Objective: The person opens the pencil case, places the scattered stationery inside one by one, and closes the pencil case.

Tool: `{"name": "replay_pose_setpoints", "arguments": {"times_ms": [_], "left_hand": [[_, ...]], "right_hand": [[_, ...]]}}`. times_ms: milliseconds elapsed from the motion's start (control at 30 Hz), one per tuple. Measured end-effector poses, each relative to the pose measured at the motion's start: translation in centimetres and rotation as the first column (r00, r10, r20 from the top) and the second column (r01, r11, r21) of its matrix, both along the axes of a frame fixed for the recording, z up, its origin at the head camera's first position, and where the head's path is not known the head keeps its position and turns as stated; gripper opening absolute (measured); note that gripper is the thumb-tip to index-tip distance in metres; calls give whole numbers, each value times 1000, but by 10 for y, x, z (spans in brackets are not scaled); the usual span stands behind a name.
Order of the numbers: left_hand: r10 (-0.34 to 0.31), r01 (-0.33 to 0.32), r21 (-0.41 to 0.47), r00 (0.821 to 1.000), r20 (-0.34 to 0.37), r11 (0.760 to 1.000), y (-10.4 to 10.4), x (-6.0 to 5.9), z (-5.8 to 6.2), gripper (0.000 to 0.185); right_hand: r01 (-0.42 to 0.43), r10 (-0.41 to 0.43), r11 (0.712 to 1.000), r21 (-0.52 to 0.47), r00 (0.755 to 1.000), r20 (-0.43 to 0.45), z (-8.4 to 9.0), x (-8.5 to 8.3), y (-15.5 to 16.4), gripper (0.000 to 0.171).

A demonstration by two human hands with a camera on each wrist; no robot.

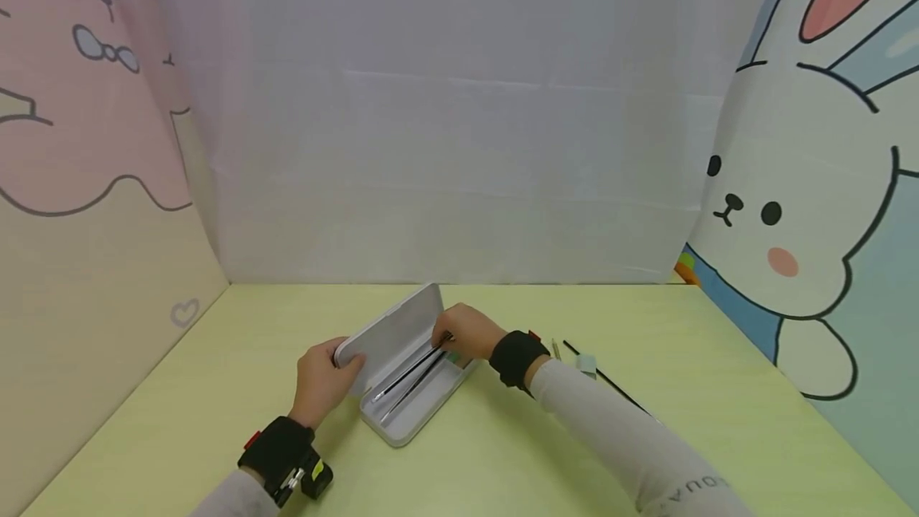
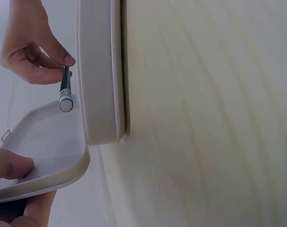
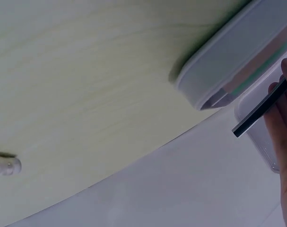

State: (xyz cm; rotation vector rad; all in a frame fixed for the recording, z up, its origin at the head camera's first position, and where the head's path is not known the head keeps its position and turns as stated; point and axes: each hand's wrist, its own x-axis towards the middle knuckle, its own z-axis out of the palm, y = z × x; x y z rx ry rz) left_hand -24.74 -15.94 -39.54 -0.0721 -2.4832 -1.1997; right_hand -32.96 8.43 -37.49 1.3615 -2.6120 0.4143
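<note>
On a pale yellow-green table [image 1: 215,389], walled at the back by a plain white sheet and at the sides by cartoon panels, a pink one on the left and a white rabbit on blue on the right, lies an open white pencil case [image 1: 412,405]. Its lid [image 1: 391,333] stands tilted up on the far left side. The left hand [image 1: 321,381] grips the near corner of the lid, thumb on the inside, fingers behind. The right hand [image 1: 467,332] hovers over the far end of the tray and pinches the upper end of a dark pen [image 1: 409,373] between thumb and fingertips; the pen slants down into the tray, beside a second dark pen [image 1: 411,391] lying there. Just right of the right wrist, on the table, are a thin black stick [image 1: 610,383], a small pale eraser [image 1: 586,364] and a short pencil [image 1: 556,349]
</note>
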Motion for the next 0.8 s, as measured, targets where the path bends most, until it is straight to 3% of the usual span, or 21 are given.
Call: {"name": "replay_pose_setpoints", "arguments": {"times_ms": [800], "left_hand": [[-4,4,-1,1000,-15,1000,0,-1,-3,18]], "right_hand": [[9,-11,1000,29,997,78,-9,-6,-14,18]]}}
